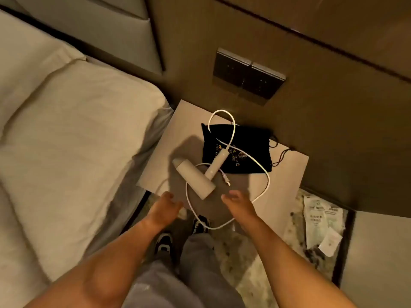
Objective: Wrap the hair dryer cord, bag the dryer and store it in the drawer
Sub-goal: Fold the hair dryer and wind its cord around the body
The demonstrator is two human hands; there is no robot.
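Note:
A white hair dryer (195, 177) lies on the nightstand (287, 174), its handle resting on a flat black drawstring bag (246, 150) with gold lettering. Its white cord (265, 181) sprawls in loose loops over the bag and off the front edge, the plug (226, 180) lying beside the dryer's barrel. My left hand (165, 206) hovers at the nightstand's front edge, fingers curled, holding nothing. My right hand (236, 202) reaches in just right of the barrel, fingers apart, close to the cord without gripping it.
A bed with a pillow (73, 138) lies along the left. A dark switch panel (248, 78) is set in the wall above the nightstand. Paper slips (320, 221) lie on the patterned floor to the right. My legs and shoes stand below.

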